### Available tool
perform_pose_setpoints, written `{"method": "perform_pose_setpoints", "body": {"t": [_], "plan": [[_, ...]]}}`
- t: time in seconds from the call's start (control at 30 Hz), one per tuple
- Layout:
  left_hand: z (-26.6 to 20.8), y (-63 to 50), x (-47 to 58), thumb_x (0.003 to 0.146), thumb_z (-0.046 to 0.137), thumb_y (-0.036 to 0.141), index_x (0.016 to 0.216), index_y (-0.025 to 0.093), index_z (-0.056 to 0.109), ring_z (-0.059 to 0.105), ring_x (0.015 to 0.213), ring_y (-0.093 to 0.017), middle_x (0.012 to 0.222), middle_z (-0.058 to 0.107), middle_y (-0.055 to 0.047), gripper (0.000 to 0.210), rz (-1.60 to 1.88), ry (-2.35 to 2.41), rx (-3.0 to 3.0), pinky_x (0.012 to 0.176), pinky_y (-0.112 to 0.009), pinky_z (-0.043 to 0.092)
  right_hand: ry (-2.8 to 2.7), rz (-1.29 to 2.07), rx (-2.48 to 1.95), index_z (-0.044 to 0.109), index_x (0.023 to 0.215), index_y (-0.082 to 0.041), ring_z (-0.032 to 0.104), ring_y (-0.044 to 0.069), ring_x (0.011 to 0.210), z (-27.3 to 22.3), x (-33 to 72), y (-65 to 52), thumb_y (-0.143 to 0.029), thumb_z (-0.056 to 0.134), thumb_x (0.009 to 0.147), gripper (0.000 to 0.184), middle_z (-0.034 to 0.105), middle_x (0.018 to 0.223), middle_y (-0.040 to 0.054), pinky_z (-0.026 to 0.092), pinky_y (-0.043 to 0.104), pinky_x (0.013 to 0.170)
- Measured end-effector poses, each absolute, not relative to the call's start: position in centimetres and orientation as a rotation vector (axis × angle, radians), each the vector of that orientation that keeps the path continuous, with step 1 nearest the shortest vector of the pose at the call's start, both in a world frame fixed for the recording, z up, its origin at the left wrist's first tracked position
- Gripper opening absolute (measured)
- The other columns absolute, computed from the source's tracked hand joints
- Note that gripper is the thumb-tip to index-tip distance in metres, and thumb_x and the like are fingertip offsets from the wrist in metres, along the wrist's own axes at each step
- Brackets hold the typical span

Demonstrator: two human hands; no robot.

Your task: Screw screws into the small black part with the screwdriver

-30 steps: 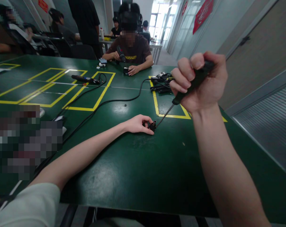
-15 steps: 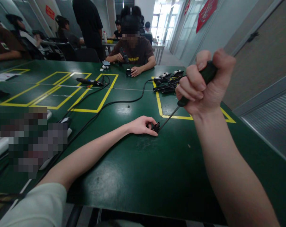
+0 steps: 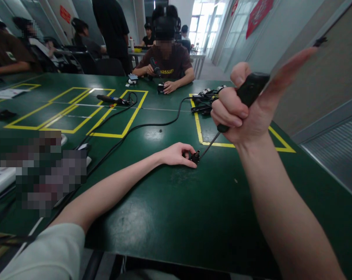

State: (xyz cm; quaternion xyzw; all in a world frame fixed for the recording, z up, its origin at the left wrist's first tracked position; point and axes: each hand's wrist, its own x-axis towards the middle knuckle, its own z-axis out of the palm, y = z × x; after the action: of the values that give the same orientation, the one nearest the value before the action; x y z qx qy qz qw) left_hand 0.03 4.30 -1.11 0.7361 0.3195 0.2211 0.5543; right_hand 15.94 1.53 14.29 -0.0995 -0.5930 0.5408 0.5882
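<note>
My left hand rests on the green table, thumb and fingers pinching a small black part with a short metal-rimmed post on top. My right hand is raised to the right, its fingers wrapped round the dark handle of a screwdriver while the thumb points up and away. The screwdriver's shaft slants down and left to the right side of the small part. Whether its tip touches a screw is too small to make out.
Black cables and connectors lie in a yellow-taped area behind my right hand. An electric screwdriver with a cord rests at the far left. Opposite, a co-worker handles a tool. Blurred-out items lie at the near left.
My right thumb has lifted off the screwdriver handle and stretched out up and right. The fingers have shifted on the handle. My left hand still holds the small part in place.
</note>
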Motion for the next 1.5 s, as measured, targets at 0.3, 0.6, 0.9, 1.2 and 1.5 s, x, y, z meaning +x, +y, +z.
{"method": "perform_pose_setpoints", "body": {"t": [0.3,0.6,0.9,1.2,1.5], "plan": [[-1.2,4.4,-0.1,0.065,0.090,0.039,0.086,0.014,0.071,0.051,0.059,-0.009,0.065,0.060,0.006,0.038,0.522,0.746,1.766,0.062,-0.023,0.036,-1.333,1.190,-0.226,0.049,0.057,-0.023,0.025,0.005,0.029,14.2,16.0,2.6,-0.073,0.068,0.084,0.060,0.045,0.047,-0.0059,0.011,0.025,0.031],[-0.9,4.3,-0.2,0.069,0.086,0.033,0.091,0.014,0.073,0.052,0.064,-0.009,0.071,0.060,0.004,0.032,0.517,0.748,1.806,0.064,-0.023,0.040,-1.312,1.192,-0.230,0.050,0.060,-0.025,0.018,0.006,0.027,14.5,15.0,1.6,-0.078,0.068,0.082,0.060,0.025,0.039,-0.0106,0.010,0.023,0.028],[-0.9,4.3,-0.3,0.071,0.083,0.032,0.097,0.013,0.076,0.053,0.067,-0.010,0.080,0.063,0.001,0.032,0.513,0.765,1.852,0.064,-0.022,0.041,-1.159,1.058,-0.354,0.058,0.063,-0.025,0.038,0.007,0.033,13.8,16.0,2.5,-0.069,0.080,0.076,0.051,0.048,0.046,-0.0065,0.025,0.023,0.032],[-0.9,4.2,-0.3,0.071,0.082,0.033,0.099,0.013,0.076,0.053,0.066,-0.010,0.080,0.063,0.001,0.035,0.513,0.757,1.825,0.064,-0.022,0.041,-1.162,0.999,-0.458,0.067,0.074,-0.026,0.049,0.012,0.049,14.3,15.8,2.6,-0.068,0.069,0.086,0.043,0.052,0.060,-0.0024,0.040,0.028,0.044],[-0.9,4.2,-0.3,0.071,0.082,0.031,0.095,0.012,0.076,0.053,0.067,-0.010,0.080,0.063,0.001,0.031,0.528,0.762,1.848,0.065,-0.022,0.042,-1.188,1.091,-0.337,0.065,0.074,-0.028,0.029,0.010,0.036,14.7,15.0,0.9,-0.080,0.070,0.078,0.053,0.042,0.048,-0.0061,0.015,0.028,0.036]]}}
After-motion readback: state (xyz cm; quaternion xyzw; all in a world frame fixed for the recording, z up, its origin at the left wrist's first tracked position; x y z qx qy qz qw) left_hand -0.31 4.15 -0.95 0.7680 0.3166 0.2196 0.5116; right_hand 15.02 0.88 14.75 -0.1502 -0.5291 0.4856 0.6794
